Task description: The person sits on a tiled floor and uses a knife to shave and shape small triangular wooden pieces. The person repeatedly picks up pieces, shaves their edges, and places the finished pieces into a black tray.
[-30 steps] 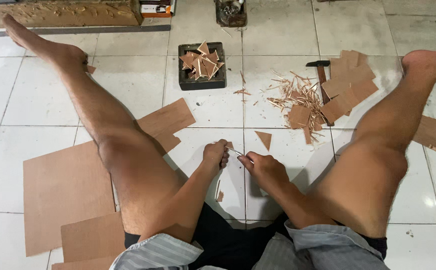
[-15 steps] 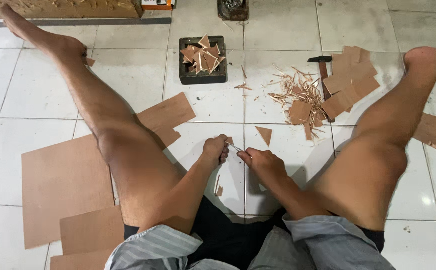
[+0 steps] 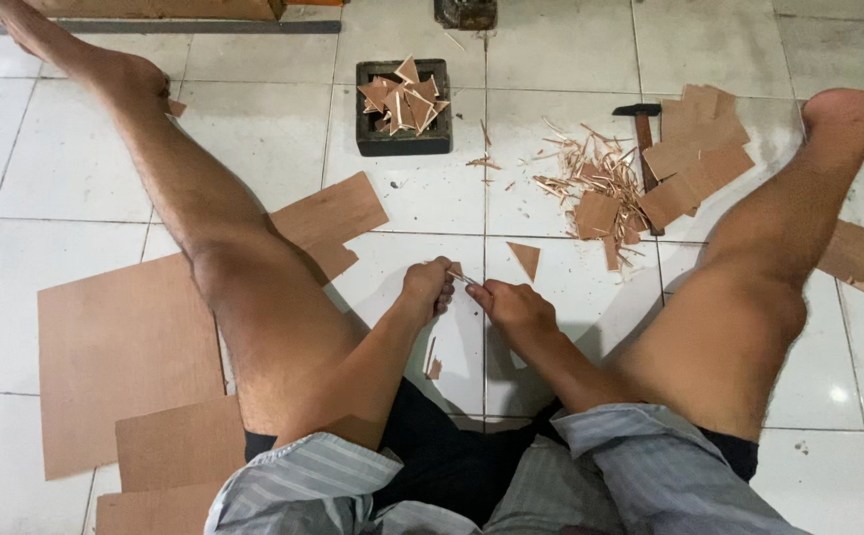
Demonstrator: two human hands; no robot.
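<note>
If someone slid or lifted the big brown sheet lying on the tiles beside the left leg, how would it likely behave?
The large brown sheet looks thin and lies flat on the tiled floor, so it would probably slide easily on the glossy tiles. Lifted by one edge, it would likely bow somewhat yet feel light. Its edges look cleanly cut, suggesting a fairly stiff board rather than floppy paper.

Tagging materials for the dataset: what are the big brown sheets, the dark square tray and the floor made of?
Large flat brown sheets: seemingly thin plywood or hardboard, matte, clean straight edges; could be stiff cardboard. Dark square tray holding brown triangular offcuts: uncertain, possibly cast rubber or metal, dull black thick walls. Floor: glazed white ceramic tiles, grout lines and glossy reflections.
</note>
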